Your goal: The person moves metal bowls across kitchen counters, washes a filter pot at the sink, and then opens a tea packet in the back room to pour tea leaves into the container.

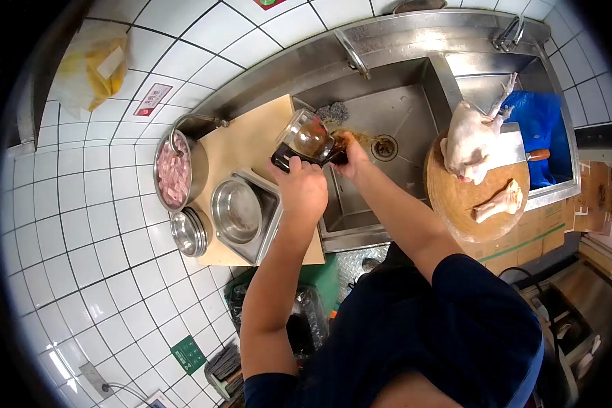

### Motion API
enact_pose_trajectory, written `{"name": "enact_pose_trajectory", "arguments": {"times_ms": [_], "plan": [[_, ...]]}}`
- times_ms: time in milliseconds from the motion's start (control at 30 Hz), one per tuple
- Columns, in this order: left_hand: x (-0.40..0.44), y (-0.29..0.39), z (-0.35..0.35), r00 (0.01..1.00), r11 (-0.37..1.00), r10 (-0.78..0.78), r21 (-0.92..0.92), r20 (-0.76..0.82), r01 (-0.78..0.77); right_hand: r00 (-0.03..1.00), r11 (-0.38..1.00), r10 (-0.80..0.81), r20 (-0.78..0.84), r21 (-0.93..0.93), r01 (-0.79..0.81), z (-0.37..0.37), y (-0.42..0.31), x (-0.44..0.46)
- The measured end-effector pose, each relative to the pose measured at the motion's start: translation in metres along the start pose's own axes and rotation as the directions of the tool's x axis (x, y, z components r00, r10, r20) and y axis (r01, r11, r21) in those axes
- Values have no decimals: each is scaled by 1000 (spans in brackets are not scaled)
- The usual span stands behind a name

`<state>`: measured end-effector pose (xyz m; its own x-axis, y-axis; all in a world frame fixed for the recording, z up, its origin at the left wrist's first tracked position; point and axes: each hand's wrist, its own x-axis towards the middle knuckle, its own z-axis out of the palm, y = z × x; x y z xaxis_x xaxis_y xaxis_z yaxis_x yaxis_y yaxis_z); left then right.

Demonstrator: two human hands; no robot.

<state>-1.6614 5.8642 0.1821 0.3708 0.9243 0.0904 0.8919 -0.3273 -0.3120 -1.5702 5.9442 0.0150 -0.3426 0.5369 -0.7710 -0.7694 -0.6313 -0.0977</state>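
Over the left side of the sink basin, a clear glass pot with a black handle is tipped on its side. My left hand is closed around the black handle. My right hand grips the dark end of the pot near its mouth; its fingers are partly hidden. Brownish liquid or bits spread from there toward the drain. A grey scouring pad lies in the basin behind the pot. Just left of my left hand, a round metal bowl sits in a rectangular metal pan.
At right, a round chopping board carries a plucked whole bird, a cleaver and a cut leg piece. A blue plastic bag lies behind. A pot of pink meat and stacked bowls stand left. A faucet overhangs the sink.
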Motion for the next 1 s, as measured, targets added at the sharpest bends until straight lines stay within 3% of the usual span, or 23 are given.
{"name": "enact_pose_trajectory", "arguments": {"times_ms": [267,367,467,500,567,600,633,667,700,733,767,833,1000], "plan": [[1,-2,-1,1000,1000,23,-6,-11,-23,995,995,90,39,-40,-89,-7,4,10],[-2,-5,1,999,999,33,-6,-22,-33,995,995,99,-16,-18,-99,-17,9,27],[-3,-9,-2,999,1000,-3,-14,-45,2,1000,997,21,12,-80,-20,-25,11,33],[-3,-10,-3,999,1000,-20,-17,-50,19,998,966,-51,-37,-257,40,-23,7,28],[-7,-14,2,981,956,-194,-231,-24,184,972,801,-217,-93,-587,123,-20,-4,17],[-9,-17,6,961,906,-277,-334,2,261,917,521,-397,-21,-828,207,-23,-9,18],[-11,-20,9,883,690,-439,-566,167,451,840,166,-532,108,-959,229,-25,-16,19],[-13,-25,13,769,380,-523,-707,367,596,752,-211,-598,276,-960,185,-26,-25,20],[-17,-30,19,636,19,-517,-735,573,678,742,-297,-589,322,-939,172,-28,-35,21],[-32,-36,57,667,-350,-444,-801,599,486,731,-381,-575,367,-911,158,-29,-48,24],[-38,-31,66,682,-466,-438,-797,586,385,723,-464,-555,412,-874,142,-28,-62,27],[-47,-14,74,708,-666,-435,-728,556,163,751,-466,-529,395,-875,132,-21,-96,35],[-49,9,87,719,-710,-347,-669,603,218,748,-614,-517,417,-789,16,7,-160,52]]}}
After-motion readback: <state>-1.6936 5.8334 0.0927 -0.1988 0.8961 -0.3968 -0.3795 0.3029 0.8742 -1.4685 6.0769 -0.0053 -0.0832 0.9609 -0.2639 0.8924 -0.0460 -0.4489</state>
